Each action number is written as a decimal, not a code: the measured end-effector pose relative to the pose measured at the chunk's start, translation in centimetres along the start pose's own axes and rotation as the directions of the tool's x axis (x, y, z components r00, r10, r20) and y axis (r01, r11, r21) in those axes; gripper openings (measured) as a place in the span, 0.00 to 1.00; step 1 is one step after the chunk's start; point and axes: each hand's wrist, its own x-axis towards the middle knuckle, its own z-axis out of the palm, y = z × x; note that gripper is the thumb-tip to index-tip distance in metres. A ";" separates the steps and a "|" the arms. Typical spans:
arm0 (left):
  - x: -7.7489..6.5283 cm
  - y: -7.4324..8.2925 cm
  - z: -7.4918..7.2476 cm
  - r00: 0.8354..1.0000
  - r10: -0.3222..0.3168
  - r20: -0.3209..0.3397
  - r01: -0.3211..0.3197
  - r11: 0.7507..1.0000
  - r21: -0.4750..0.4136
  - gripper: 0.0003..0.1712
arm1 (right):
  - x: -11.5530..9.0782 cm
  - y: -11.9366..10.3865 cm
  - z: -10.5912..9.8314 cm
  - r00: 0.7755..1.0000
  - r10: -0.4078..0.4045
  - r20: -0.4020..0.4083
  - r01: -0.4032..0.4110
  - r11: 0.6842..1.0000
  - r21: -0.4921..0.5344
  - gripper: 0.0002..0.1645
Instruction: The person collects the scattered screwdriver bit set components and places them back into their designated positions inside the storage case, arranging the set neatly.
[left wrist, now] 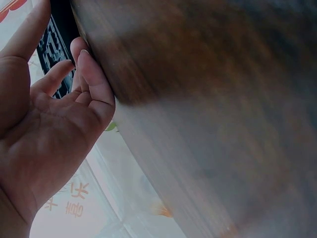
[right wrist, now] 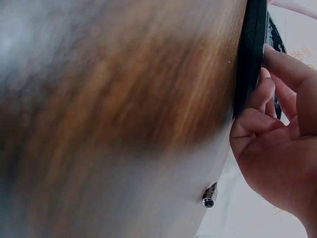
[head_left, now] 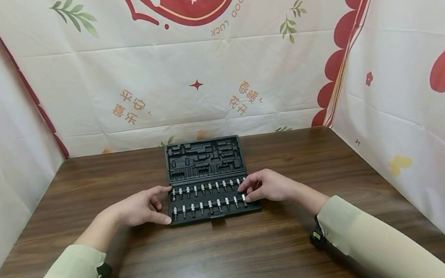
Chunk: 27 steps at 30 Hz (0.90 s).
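Note:
A black socket case (head_left: 196,220) lies unfolded on the table, its lid (head_left: 203,155) leaning back behind the tray. Two rows of silver bit sockets sit in the tray. My left hand (head_left: 138,208) is at the case's left side, thumb at the front corner and index finger near the hinge, both stretched out. At the right end of the front row, my right hand (head_left: 270,186) pinches a bit socket (head_left: 244,198) between thumb and index finger. Its other fingers are curled beside the case in the right wrist view.
A loose bit socket (right wrist: 209,195) lies on the wooden table (head_left: 227,267) near my right hand, seen in the right wrist view. Printed cloth (head_left: 190,55) hangs behind the table and along both sides.

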 end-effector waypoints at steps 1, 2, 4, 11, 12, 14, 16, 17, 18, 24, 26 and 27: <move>0.0 0.0 0.0 1.000 0.000 0.001 0.000 1.000 0.002 0.56 | 0.0 0.0 0.0 1.000 0.004 -0.002 -0.004 1.000 0.000 0.14; 0.0 0.0 0.0 1.000 0.000 0.001 0.000 1.000 0.001 0.56 | 0.0 0.1 0.0 1.000 0.007 -0.005 -0.007 1.000 0.000 0.15; 0.0 0.0 0.0 1.000 0.000 0.001 0.000 1.000 -0.001 0.56 | 0.1 0.2 0.0 1.000 0.011 -0.009 -0.011 1.000 0.001 0.14; 0.0 0.0 0.0 1.000 -0.005 0.001 0.005 1.000 -0.005 0.56 | 0.3 0.4 0.0 1.000 0.008 0.001 -0.008 1.000 -0.005 0.09; 0.0 0.0 0.0 1.000 -0.004 0.001 0.004 1.000 -0.004 0.56 | 0.3 0.4 -0.1 1.000 0.006 0.003 -0.006 1.000 -0.007 0.11; -0.1 0.1 0.0 1.000 -0.004 0.001 0.004 1.000 0.000 0.56 | 0.5 0.5 -0.2 1.000 -0.005 0.013 0.005 1.000 -0.014 0.15; -0.1 0.0 0.0 1.000 -0.004 0.002 0.004 1.000 -0.001 0.57 | 0.6 0.5 -0.3 1.000 -0.011 0.026 0.011 1.000 -0.016 0.19; -0.1 0.0 0.0 1.000 -0.005 0.003 0.005 1.000 0.000 0.57 | 0.6 0.5 -0.4 0.999 -0.011 0.033 0.012 1.000 -0.018 0.21; -0.1 0.0 0.0 1.000 -0.006 0.003 0.006 1.000 -0.001 0.57 | 0.7 0.6 -0.4 0.999 -0.010 0.041 0.011 1.000 -0.016 0.22; 0.0 0.1 0.1 1.000 -0.012 0.002 0.012 1.000 -0.004 0.56 | 0.8 0.7 -0.5 0.997 0.021 0.072 -0.021 1.000 -0.007 0.21; 0.0 0.1 0.0 1.000 -0.013 0.002 0.013 1.000 -0.007 0.56 | 0.9 0.6 -0.6 0.997 0.021 0.080 -0.021 1.000 -0.011 0.21; -0.1 0.1 0.0 1.000 -0.013 0.002 0.013 1.000 -0.005 0.56 | 0.9 0.6 -0.6 0.996 0.021 0.083 -0.020 1.000 -0.012 0.21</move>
